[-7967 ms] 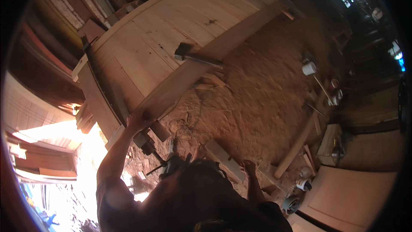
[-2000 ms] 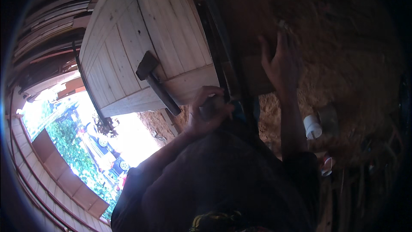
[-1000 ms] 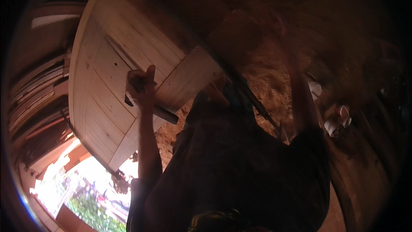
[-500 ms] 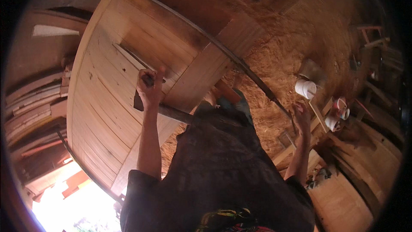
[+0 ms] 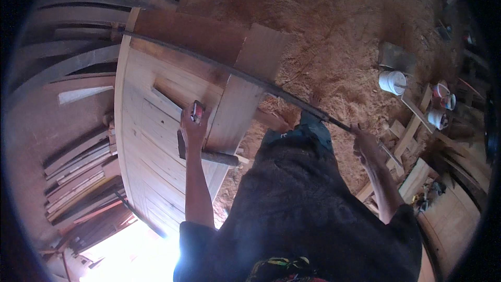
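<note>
A wooden panel [image 5: 151, 141] made of several pale boards stretches out at my left. Across its far part runs a long dark bar clamp [image 5: 209, 62], its near end sticking out past the panel toward my right. My right hand [image 5: 365, 145] is closed around that end. Over the panel, my left hand [image 5: 193, 133] is closed on a small red-and-dark object [image 5: 197, 111], its kind unclear. A pale tapering strip [image 5: 168, 102] lies beside this hand. Below the wrist, a hammer [image 5: 216, 157] with a dark handle lies on the panel.
A second bar clamp [image 5: 140, 215] crosses the panel's near-left end. Stacked boards [image 5: 78, 177] stand at the left. Shavings [image 5: 334, 68] cover the floor ahead. White buckets [image 5: 391, 82] and loose timber [image 5: 409, 130] lie at the right. Bright light enters at lower left.
My right hand has come onto the end of the bar clamp, which it was beside before. My left hand still holds the small object over the panel. The whole view has shifted.
</note>
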Tool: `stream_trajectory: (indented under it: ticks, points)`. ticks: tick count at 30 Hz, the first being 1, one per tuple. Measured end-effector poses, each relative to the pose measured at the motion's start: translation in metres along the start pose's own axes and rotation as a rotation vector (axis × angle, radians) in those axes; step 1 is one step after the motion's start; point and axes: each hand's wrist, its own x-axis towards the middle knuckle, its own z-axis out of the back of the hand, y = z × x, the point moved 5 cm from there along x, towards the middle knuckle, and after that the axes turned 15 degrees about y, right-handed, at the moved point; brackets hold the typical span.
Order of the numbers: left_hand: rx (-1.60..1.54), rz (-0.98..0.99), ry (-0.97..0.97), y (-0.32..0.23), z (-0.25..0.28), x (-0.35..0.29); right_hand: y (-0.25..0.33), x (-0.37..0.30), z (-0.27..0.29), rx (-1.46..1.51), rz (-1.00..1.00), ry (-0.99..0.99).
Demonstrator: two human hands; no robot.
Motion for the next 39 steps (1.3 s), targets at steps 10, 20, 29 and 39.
stream_trajectory:
  ticks: [10,20,29,39]
  points:
    - [-0.893,-0.463,0.484,-0.303,-0.073,-0.004,-0.02,0.005,0.007,-0.121,0.142,-0.07]
    - [-0.095,-0.524,1.369,-0.397,-0.43,-0.09,-0.019,0.017,-0.001,-0.044,0.405,-0.027]
    - [-0.831,-0.132,1.112,-0.441,-0.29,-0.084,-0.058,0.034,-0.006,-0.23,0.541,-0.449]
    - [-0.549,-1.102,0.789,-0.424,-0.209,-0.125,-0.12,0.098,0.008,-0.2,0.589,-0.379]
